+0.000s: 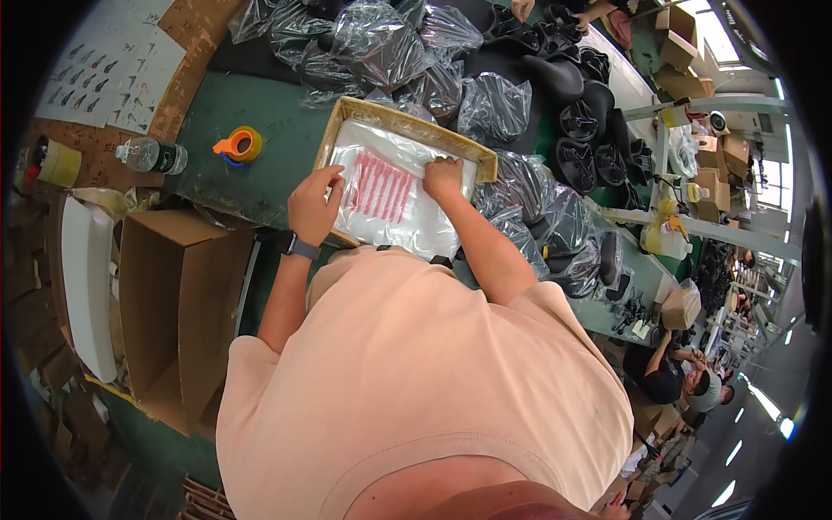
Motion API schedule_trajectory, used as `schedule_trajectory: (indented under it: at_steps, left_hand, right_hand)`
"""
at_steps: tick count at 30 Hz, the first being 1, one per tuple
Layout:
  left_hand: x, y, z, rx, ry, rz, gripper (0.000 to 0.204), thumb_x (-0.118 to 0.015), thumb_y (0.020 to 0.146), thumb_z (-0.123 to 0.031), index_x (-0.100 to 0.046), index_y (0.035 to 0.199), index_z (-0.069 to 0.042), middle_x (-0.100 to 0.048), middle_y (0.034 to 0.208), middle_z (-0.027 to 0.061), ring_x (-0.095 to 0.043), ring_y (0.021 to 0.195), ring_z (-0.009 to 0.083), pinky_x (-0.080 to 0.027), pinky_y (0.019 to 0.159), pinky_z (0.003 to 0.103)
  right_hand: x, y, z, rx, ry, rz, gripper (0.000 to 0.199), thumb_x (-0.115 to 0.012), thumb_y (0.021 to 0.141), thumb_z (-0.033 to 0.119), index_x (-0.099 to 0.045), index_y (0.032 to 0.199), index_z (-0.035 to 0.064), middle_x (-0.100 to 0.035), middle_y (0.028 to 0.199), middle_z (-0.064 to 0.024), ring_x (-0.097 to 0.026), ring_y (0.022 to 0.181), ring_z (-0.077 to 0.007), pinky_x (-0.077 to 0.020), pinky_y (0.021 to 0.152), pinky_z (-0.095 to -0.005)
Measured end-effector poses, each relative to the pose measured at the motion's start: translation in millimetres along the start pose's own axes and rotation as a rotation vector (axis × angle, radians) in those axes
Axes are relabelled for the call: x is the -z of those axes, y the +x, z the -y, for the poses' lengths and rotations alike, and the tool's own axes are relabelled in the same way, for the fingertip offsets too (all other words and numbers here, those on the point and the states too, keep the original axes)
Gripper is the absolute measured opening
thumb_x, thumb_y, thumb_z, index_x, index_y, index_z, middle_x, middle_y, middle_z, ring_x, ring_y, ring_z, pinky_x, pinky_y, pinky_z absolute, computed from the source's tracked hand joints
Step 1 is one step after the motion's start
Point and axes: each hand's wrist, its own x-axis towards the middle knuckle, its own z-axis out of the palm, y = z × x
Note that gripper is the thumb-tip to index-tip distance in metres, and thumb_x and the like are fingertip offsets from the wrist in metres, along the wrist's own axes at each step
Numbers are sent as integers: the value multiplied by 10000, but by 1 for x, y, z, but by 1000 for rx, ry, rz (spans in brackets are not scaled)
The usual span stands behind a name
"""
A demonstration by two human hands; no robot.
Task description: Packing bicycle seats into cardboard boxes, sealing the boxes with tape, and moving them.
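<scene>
Our left hand (314, 206) flat, fingers spread, pressing left edge of clear plastic bag (394, 195); nothing gripped. Our right hand (443, 176) knuckles down on bag's upper right edge, fingers curled; whether it pinches plastic, we cannot tell. Bag lies between both hands inside shallow cardboard tray (407, 128) on green table (260, 121). Bag's long axis runs from far left to near right; red stripes across its middle. Tray rim close on far side. Bagged black saddles (494, 104) crowd right; open table left, tape roll (243, 143), water bottle (152, 156).
</scene>
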Motion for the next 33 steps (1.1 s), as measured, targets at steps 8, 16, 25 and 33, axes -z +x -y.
schedule_trajectory:
  at_steps: [8,16,25,33]
  left_hand:
    - [-17,-6,-4,-45,34,140,195,-725,983,-105,-768,1167,-57,-789,1104,146,-756,997,369,-603,853,438]
    - [-103,25,-8,-257,72,653,154,-698,979,-116,-757,1115,-75,-758,1037,137,-726,958,377,-589,824,479]
    - [-213,80,-30,-333,129,943,189,-705,985,-152,-746,1157,-87,-758,1059,138,-728,999,375,-594,865,474]
    - [-328,76,-10,-333,215,1165,202,-700,1004,-274,-734,1100,-100,-759,1052,130,-735,1000,366,-601,844,494]
  right_hand:
    - [125,-54,-40,204,427,67,412,-779,823,171,-738,1215,50,-751,1152,-267,-754,1054,-394,-594,981,-459]
    - [285,14,-241,-67,1515,-152,383,-723,909,13,-759,1290,-1,-797,1085,-67,-764,894,-152,-616,830,-324]
    - [202,250,-344,-121,2275,-444,405,-708,881,-50,-691,1285,-21,-760,1130,-162,-773,968,-329,-650,891,-525]
    - [126,351,-375,-229,2225,-629,564,-763,935,2,-593,1471,-42,-712,1340,-222,-740,1148,-374,-610,989,-516]
